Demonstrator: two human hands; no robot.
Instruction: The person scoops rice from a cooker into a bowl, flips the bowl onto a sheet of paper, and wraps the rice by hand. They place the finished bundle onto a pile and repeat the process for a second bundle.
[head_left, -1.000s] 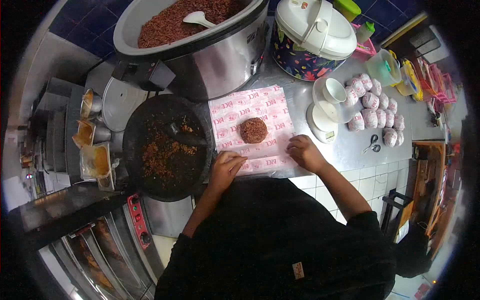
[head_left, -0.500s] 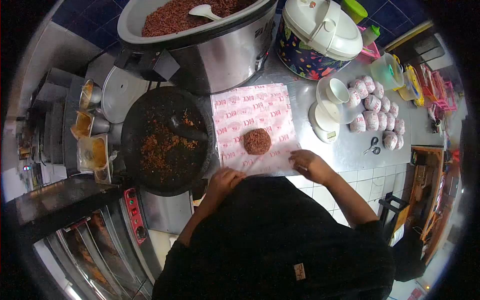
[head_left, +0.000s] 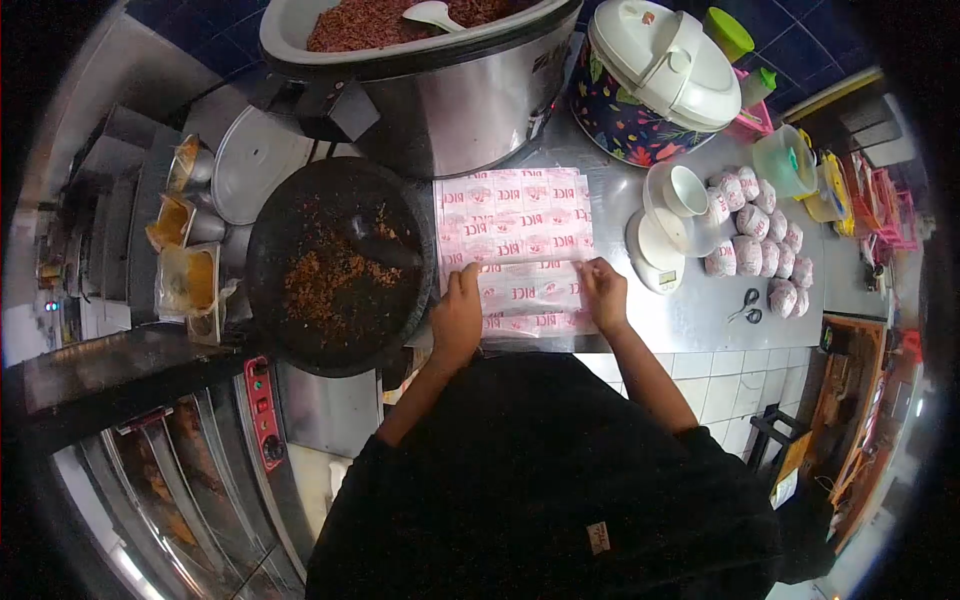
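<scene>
A sheet of pink-and-white wrapping paper (head_left: 535, 297) printed "RICE" lies folded over on a stack of the same sheets (head_left: 510, 205). Its folded edge runs between my two hands. The mound of brown-red rice is hidden, seemingly beneath the fold. My left hand (head_left: 457, 318) pinches the paper at the left end of that edge. At the right end, my right hand (head_left: 605, 297) has its fingertips closed on the paper. Right of the stack, a white kitchen scale (head_left: 660, 270) carries a clear bowl (head_left: 690, 235) and a small white cup (head_left: 685, 190).
Several wrapped rice balls (head_left: 748, 255) sit at the right, near black scissors (head_left: 748, 305). A large stone mortar (head_left: 335, 335) with brown crumbs stands at the left. Behind are a big cooker of rice (head_left: 460, 115) with a white scoop (head_left: 433, 15) and a patterned rice container (head_left: 625, 125).
The near part of the paper has been folded up and away from me, covering the rice mound. Both hands have moved forward with the sheet. The camera view has shifted slightly.
</scene>
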